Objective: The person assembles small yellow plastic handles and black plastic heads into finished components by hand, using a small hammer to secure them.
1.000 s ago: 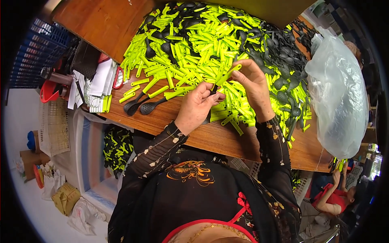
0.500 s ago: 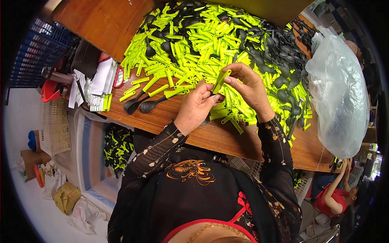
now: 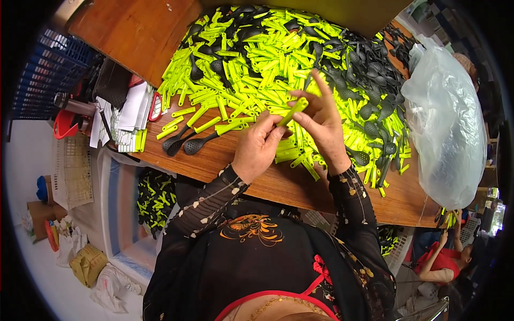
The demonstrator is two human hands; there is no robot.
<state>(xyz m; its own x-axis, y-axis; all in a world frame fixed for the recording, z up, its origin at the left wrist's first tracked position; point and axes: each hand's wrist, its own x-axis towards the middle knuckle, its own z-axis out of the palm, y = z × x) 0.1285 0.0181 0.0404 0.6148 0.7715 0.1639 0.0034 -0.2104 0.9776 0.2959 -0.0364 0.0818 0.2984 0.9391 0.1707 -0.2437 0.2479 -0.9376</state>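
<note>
My left hand (image 3: pixel 256 151) pinches the lower end of a lime-green utensil handle (image 3: pixel 294 111) over the front of the table. Beside the handle's upper end, my right hand (image 3: pixel 325 134) has its fingers spread, the index finger stretched out and the thumb close against the handle. Whether a black spoon part is joined to the held handle is hidden by my fingers. Behind both hands spreads a pile of loose lime-green handles (image 3: pixel 273 53). To the left, black perforated spoons (image 3: pixel 199 144) with green handles on them lie near the table edge.
Loose black spoon heads (image 3: pixel 369 69) heap at the right, near a large clear plastic bag (image 3: pixel 447 123). Papers (image 3: pixel 135 104), red-handled scissors (image 3: pixel 155 107) and a blue crate (image 3: pixel 51 75) stand left. Another person in red (image 3: pixel 441 262) works at lower right.
My right hand has loosened from the handle, its index finger now extended and fingers spreading. The handle's upper end has tipped slightly to the right while my left hand keeps hold.
</note>
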